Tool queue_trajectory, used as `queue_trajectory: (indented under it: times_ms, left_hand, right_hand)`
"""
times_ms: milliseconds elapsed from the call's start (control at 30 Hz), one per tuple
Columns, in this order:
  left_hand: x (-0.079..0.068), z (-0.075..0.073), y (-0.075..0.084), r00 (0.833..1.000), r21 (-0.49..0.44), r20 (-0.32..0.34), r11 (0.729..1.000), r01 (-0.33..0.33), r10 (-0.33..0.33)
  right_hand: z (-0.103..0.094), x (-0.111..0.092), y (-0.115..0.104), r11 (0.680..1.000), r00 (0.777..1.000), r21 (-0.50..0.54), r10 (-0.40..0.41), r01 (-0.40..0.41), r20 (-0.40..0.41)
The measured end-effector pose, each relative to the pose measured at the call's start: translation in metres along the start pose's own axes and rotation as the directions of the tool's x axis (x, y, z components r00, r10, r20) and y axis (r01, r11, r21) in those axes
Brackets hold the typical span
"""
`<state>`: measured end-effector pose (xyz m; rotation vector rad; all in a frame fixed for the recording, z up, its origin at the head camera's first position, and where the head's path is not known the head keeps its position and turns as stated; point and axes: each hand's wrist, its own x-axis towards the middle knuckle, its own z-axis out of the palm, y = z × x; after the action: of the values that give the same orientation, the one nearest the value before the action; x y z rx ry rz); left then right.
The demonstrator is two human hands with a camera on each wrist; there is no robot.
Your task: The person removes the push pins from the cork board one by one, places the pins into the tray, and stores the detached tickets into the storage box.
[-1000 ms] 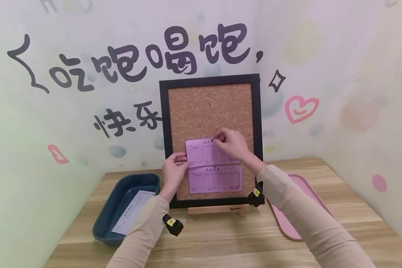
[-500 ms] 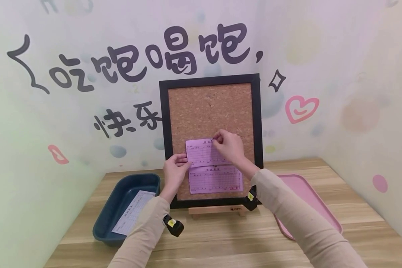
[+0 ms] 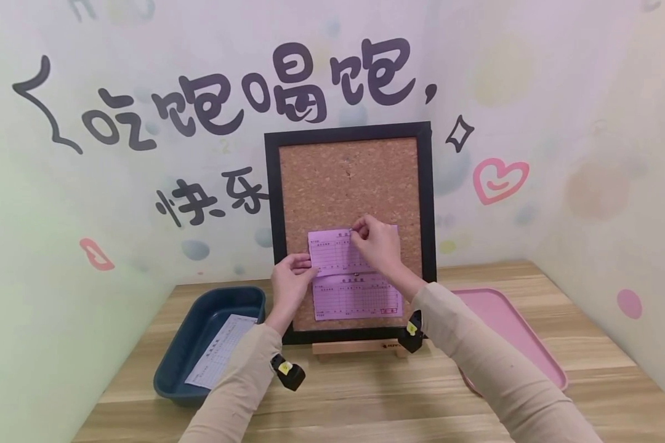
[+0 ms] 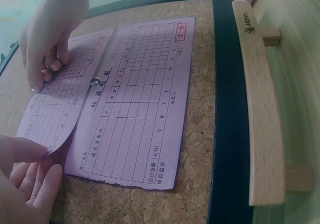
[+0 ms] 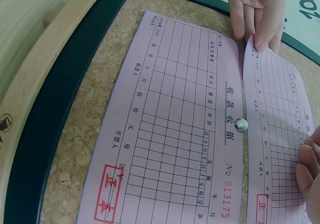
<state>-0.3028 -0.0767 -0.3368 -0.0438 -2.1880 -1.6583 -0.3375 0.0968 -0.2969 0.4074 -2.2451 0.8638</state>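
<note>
A pink receipt slip [image 3: 324,253] lies against the framed cork board [image 3: 349,184], just above a second pink receipt [image 3: 357,298]. My left hand [image 3: 290,282] pinches the upper slip's lower left corner between thumb and fingers; in the left wrist view that corner curls off the cork. At the slip's top middle, my right hand [image 3: 379,246] pinches a small silver thumbtack [image 3: 351,231], mostly hidden by the fingertips. Another silver thumbtack [image 5: 241,124] sits at the top edge of the lower receipt, close to the upper slip's bottom edge.
The board leans on a small wooden easel [image 3: 360,348] on the wooden table [image 3: 366,400]. To the left stands a dark blue tray [image 3: 169,375] with a paper slip [image 3: 221,351] inside. A pink tray [image 3: 510,326] lies at right, partly behind the right sleeve. A lettered wall stands behind.
My right hand has shifted slightly down and its forearm has lowered toward the left, fingertips staying at the upper slip's top edge. My left hand holds its place at the corner.
</note>
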Motion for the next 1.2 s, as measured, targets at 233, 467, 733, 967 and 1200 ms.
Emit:
queue_trajectory:
  times_ms: [233,467,733,967,1200]
  left_hand:
    - [-0.0004,0.0001,0.0000,1.000,0.003,0.000,1.000,-0.003,0.003]
    - [0.0003,0.0008,-0.0005,1.000,0.003,-0.005,1.000,-0.013,0.013]
    - [0.0008,0.0003,0.0000,1.000,0.015,-0.008,1.000,-0.015,0.015]
    - [0.0009,-0.0005,0.0014,1.000,0.012,-0.001,1.000,-0.012,0.012]
    - [0.0010,-0.0020,0.0010,1.000,0.001,-0.003,1.000,0.014,-0.014]
  right_hand:
    - [0.0005,-0.0007,0.0016,1.000,1.000,0.000,0.007,-0.007,0.015]
    - [0.0003,-0.0009,0.0010,1.000,1.000,0.003,0.011,-0.011,0.015]
    - [0.0011,-0.0019,0.0017,0.999,0.999,0.030,0.024,-0.024,0.023]
    - [-0.0009,-0.0019,0.0007,0.999,0.998,0.027,0.044,-0.046,0.045]
    - [-0.0031,0.0010,-0.0002,0.998,0.995,0.004,0.059,-0.060,0.085]
